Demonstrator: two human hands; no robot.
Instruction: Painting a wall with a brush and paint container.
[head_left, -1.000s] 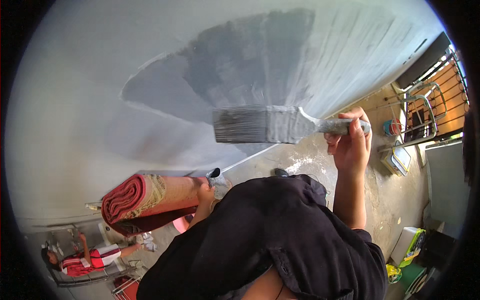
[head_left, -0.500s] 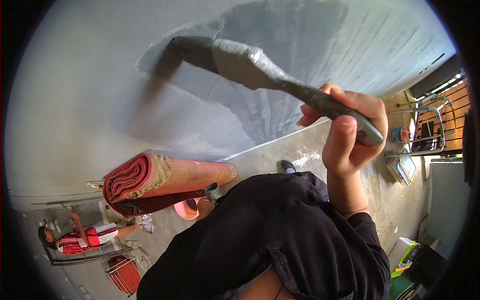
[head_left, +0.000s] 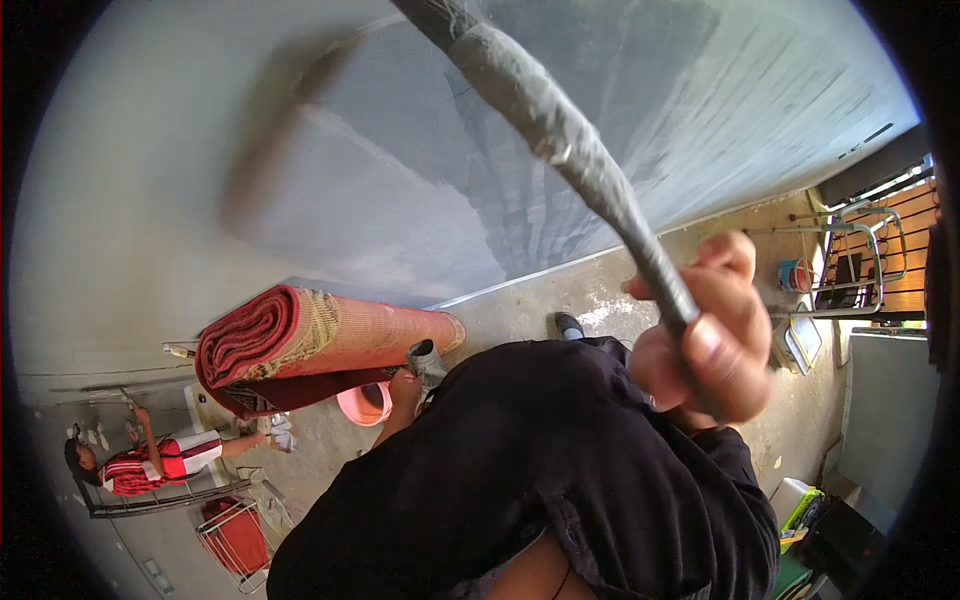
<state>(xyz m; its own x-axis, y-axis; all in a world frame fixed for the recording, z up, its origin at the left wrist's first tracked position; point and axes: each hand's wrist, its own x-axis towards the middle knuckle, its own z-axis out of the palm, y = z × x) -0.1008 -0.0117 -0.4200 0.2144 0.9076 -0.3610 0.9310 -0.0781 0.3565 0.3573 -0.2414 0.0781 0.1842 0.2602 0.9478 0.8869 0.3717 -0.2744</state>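
Note:
My right hand (head_left: pixel 725 340) is closed around the handle of a grey, paint-smeared paintbrush (head_left: pixel 565 125). The brush is raised across the upper middle and its bristle end lies past the top edge of the picture. Behind it is a wall (head_left: pixel 150 190) with a darker grey painted patch (head_left: pixel 600 70); a blurred shadow falls on the wall to the left. Low at my left side, my left hand (head_left: pixel 403 393) grips a small grey paint-smeared cup (head_left: pixel 427 365); part of that hand and the cup's contents are hidden.
A rolled red carpet (head_left: pixel 365 330) stands by the wall, with a pink bucket (head_left: pixel 366 403) beside it. At the far left, another person (head_left: pixel 150 463) in red stands with a raised arm. A metal walking frame (head_left: pixel 850 245) and boxes (head_left: pixel 800 340) are at the right.
My right hand has come lower and nearer to me, and the brush has tilted more upright, its head leaving the top of the view. The cup at my left has risen slightly.

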